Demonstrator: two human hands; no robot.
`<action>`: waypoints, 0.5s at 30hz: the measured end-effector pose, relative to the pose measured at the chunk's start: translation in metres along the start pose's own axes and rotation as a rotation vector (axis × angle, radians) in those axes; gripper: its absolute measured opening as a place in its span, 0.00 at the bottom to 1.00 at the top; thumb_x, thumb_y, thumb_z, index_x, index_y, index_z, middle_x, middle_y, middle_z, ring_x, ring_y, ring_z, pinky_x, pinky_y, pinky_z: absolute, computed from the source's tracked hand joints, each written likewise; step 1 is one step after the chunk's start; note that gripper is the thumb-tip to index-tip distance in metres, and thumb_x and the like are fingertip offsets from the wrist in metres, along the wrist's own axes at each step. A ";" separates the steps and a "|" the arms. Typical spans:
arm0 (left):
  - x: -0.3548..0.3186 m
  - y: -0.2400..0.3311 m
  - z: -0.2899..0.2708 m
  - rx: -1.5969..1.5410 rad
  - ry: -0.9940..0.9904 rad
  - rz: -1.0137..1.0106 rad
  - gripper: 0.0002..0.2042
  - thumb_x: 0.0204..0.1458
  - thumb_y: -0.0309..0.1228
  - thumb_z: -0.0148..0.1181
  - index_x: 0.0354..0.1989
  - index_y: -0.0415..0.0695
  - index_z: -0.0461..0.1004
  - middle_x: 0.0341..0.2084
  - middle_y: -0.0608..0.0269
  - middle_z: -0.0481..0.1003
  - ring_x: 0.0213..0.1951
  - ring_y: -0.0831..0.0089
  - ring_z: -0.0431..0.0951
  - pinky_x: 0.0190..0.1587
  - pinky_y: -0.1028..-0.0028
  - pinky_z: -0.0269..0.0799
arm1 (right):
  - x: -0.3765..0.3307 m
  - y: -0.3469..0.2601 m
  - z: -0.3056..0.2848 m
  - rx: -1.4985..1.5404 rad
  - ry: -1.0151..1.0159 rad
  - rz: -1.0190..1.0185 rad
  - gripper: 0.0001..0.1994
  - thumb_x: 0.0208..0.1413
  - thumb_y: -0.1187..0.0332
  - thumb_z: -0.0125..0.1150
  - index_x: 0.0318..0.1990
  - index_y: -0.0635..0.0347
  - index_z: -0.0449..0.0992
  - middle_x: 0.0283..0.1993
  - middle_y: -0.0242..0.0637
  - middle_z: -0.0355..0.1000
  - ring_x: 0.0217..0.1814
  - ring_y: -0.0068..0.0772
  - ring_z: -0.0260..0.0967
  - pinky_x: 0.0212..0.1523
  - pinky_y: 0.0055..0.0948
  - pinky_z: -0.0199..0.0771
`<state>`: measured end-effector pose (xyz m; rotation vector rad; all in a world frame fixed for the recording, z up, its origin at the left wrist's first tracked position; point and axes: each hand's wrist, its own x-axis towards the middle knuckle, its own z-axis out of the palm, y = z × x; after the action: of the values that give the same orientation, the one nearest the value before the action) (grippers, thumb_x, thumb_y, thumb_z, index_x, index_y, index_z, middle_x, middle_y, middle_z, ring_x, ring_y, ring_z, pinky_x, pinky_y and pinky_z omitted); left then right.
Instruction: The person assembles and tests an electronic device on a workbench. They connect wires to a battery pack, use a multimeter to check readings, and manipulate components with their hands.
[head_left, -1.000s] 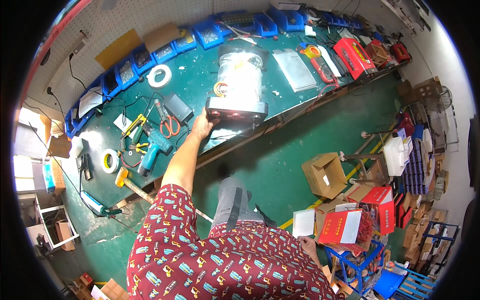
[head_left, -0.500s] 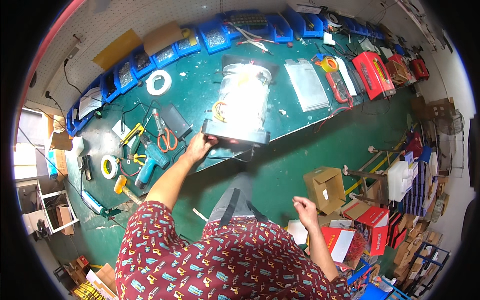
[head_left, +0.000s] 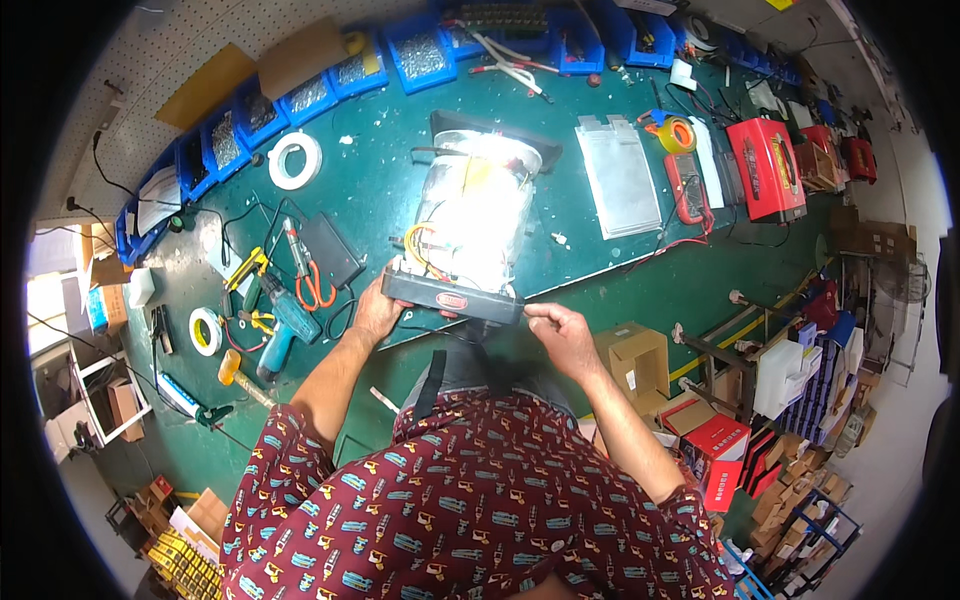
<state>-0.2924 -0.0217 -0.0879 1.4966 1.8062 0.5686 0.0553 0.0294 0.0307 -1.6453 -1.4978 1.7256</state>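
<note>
At the bench's front edge stands a device with a glaring bright clear body, a black front end panel and orange wires by its left side. The glare hides what is inside. My left hand is closed around the panel's left end. At its right end, my right hand has curled fingers gripping the corner. Left of the device lie a flat black box, orange-handled scissors and a teal power drill.
Blue parts bins line the back of the green bench. A white tape roll, clear flat sheets, a red multimeter and a red box-shaped unit lie about. Cardboard boxes stand on the floor at right.
My right hand has come up from beside my body to the panel's right end. The device's front has turned slightly and come nearer me, with my left hand still on it.
</note>
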 end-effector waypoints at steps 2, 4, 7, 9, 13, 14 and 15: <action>0.001 -0.001 -0.001 -0.017 0.001 0.000 0.35 0.51 0.38 0.68 0.67 0.44 0.61 0.53 0.46 0.76 0.56 0.45 0.74 0.57 0.57 0.72 | 0.011 -0.002 -0.003 -0.041 -0.020 0.001 0.13 0.61 0.71 0.60 0.50 0.65 0.81 0.42 0.31 0.81 0.40 0.15 0.70 0.43 0.20 0.71; 0.003 0.011 -0.004 -0.076 -0.011 -0.020 0.36 0.50 0.39 0.69 0.67 0.44 0.61 0.54 0.46 0.75 0.56 0.46 0.74 0.58 0.58 0.72 | 0.022 0.009 -0.007 -0.011 0.004 -0.059 0.12 0.60 0.70 0.60 0.49 0.64 0.82 0.41 0.30 0.80 0.38 0.15 0.70 0.42 0.21 0.71; 0.004 0.018 -0.010 -0.040 -0.033 -0.065 0.37 0.50 0.38 0.70 0.68 0.45 0.60 0.54 0.47 0.75 0.57 0.48 0.74 0.58 0.59 0.72 | 0.032 -0.001 -0.011 -0.032 -0.038 -0.012 0.13 0.60 0.70 0.60 0.49 0.64 0.82 0.41 0.30 0.80 0.38 0.16 0.70 0.42 0.21 0.71; -0.001 0.002 -0.005 -0.052 -0.048 -0.057 0.35 0.52 0.33 0.68 0.69 0.45 0.59 0.53 0.46 0.75 0.55 0.46 0.75 0.57 0.58 0.73 | 0.040 -0.005 -0.013 -0.091 -0.087 -0.018 0.13 0.60 0.70 0.60 0.50 0.64 0.81 0.40 0.32 0.80 0.38 0.19 0.72 0.42 0.23 0.72; -0.017 0.019 -0.003 -0.127 0.120 -0.103 0.29 0.54 0.24 0.62 0.66 0.37 0.62 0.50 0.40 0.77 0.52 0.44 0.78 0.56 0.60 0.74 | 0.057 0.011 -0.020 -0.085 -0.187 -0.061 0.13 0.59 0.70 0.60 0.50 0.64 0.80 0.41 0.36 0.79 0.42 0.25 0.75 0.43 0.27 0.74; -0.026 0.021 0.003 -0.088 0.229 -0.158 0.27 0.54 0.23 0.61 0.64 0.34 0.64 0.50 0.40 0.77 0.52 0.46 0.79 0.56 0.62 0.74 | 0.062 0.019 -0.021 -0.075 -0.210 -0.120 0.13 0.58 0.70 0.60 0.50 0.63 0.80 0.43 0.37 0.79 0.44 0.26 0.74 0.43 0.27 0.74; -0.037 0.026 0.008 -0.047 0.339 -0.212 0.26 0.54 0.22 0.60 0.63 0.32 0.65 0.49 0.39 0.77 0.52 0.47 0.79 0.56 0.63 0.74 | 0.067 0.026 -0.023 -0.063 -0.232 -0.178 0.13 0.58 0.70 0.60 0.50 0.63 0.80 0.44 0.38 0.78 0.45 0.27 0.74 0.44 0.27 0.74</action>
<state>-0.2666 -0.0520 -0.0660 1.2107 2.1610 0.7872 0.0673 0.0835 -0.0209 -1.3293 -1.7613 1.8355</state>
